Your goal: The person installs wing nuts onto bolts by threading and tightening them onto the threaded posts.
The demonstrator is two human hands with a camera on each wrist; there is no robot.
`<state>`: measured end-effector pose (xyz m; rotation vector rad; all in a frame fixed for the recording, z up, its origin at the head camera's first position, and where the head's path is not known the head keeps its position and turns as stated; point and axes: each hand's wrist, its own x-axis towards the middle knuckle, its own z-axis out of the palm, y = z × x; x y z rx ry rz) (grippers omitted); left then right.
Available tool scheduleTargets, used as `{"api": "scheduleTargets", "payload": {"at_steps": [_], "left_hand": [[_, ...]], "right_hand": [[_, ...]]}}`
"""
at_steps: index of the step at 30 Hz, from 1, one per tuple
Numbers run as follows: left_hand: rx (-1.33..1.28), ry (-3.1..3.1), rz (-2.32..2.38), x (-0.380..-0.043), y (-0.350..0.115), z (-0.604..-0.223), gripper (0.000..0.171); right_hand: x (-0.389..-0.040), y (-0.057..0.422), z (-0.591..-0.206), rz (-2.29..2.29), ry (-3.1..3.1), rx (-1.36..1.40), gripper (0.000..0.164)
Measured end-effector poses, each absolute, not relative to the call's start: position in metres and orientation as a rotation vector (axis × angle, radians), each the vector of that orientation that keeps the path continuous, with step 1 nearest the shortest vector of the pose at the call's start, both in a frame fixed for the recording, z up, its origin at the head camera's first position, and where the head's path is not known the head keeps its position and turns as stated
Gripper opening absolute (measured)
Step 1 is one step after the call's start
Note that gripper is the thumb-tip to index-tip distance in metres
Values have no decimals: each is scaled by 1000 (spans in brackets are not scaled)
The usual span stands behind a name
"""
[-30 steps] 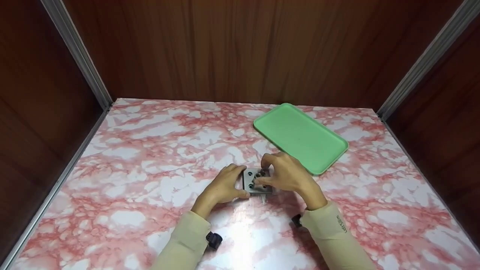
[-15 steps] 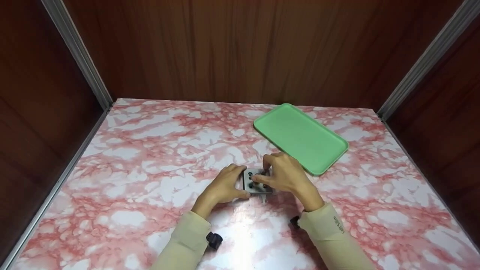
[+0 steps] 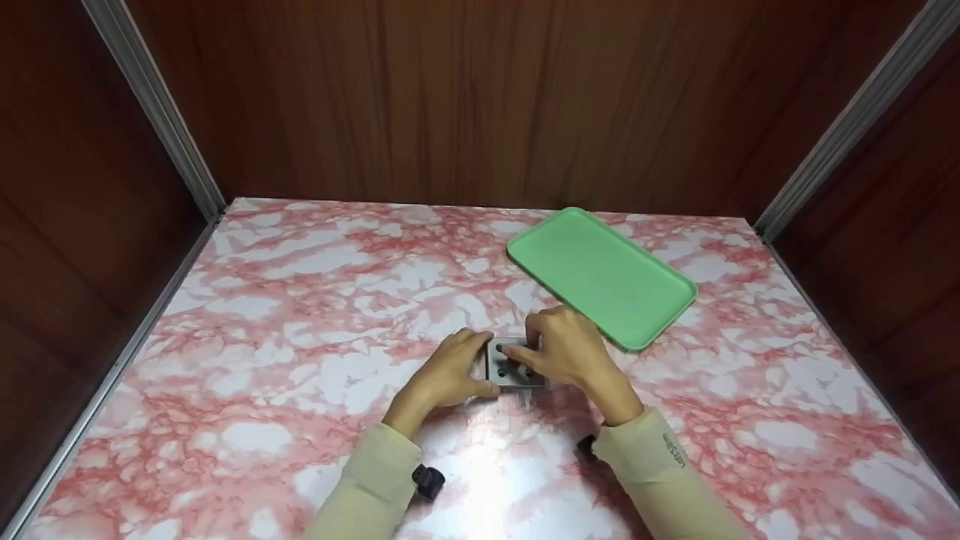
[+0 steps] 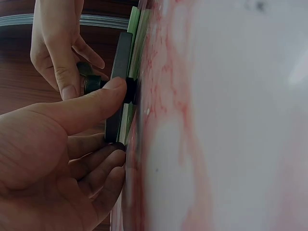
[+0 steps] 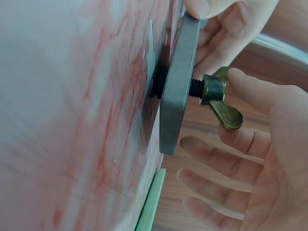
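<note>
A grey metal plate [image 5: 179, 86] with several holes stands slightly off the table on bolt ends. My left hand [image 3: 442, 373] grips its left side, thumb at the near edge and fingers at the far edge. A brass-coloured wing nut [image 5: 215, 90] sits on the threaded bolt [image 5: 196, 88] through the plate, with bare thread showing between nut and plate. My right hand [image 3: 574, 352] pinches the wings between thumb and index finger. Its other fingers are loosely bent beside the plate. In the head view the right hand mostly hides the wing nut.
A green tray [image 3: 600, 274] lies behind and right of the right hand. The table [image 3: 300, 330] has a red-and-white marbled top. Wood-look panels [image 3: 480, 97] wall the back and sides. A black wrist camera [image 3: 429, 481] sits at the left cuff.
My right hand has turned slightly, its thumb sweeping away from me across the plate while the wrist shifts a little left. The left hand, plate and tray stay in place.
</note>
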<state>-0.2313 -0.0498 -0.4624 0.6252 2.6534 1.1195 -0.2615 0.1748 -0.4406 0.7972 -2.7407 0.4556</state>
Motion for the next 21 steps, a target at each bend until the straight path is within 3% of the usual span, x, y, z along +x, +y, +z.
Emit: {"api": "scheduleTargets", "payload": {"at_steps": [11,18,21], "left_hand": [[629,2654,1130,-231,-50,-463,84],[606,2649,1121,-231,-49,-463,86],[604,2646,1119,-231,-49,-462,86]], "right_hand": [[-270,192,-428,777,-2826,1024,15],[-271,201,-421,861,-2815,1220,52],[-271,201,-421,831,-2793,1251,61]]}}
